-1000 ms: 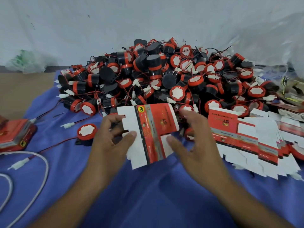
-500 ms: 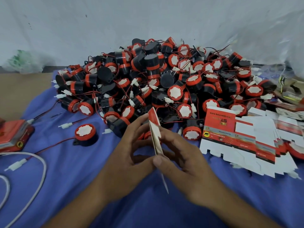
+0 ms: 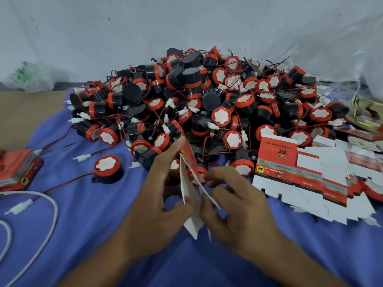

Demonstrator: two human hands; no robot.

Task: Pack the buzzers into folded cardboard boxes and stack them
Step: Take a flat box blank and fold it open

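Note:
A large heap of black-and-red buzzers (image 3: 199, 104) with red wires lies on the blue cloth (image 3: 87, 220). One single buzzer (image 3: 107, 168) sits apart at the left. In front of the heap both hands hold a flat red-and-white cardboard box blank (image 3: 191, 195), turned edge-on and partly spread apart. My left hand (image 3: 159, 204) pinches its left side between thumb and fingers. My right hand (image 3: 236, 206) pinches its right panel. A fanned stack of flat box blanks (image 3: 306, 179) lies at the right.
A red packed box (image 3: 18, 170) sits at the far left edge. A white cable (image 3: 49, 216) curves over the cloth at the lower left. A plastic bag (image 3: 31, 77) lies by the wall at the back left. Loose packaging (image 3: 364, 114) clutters the far right.
The box blank went from lying flat and face-up between my hands to standing edge-on. Its panels have now begun to spread apart, and both hands moved closer together.

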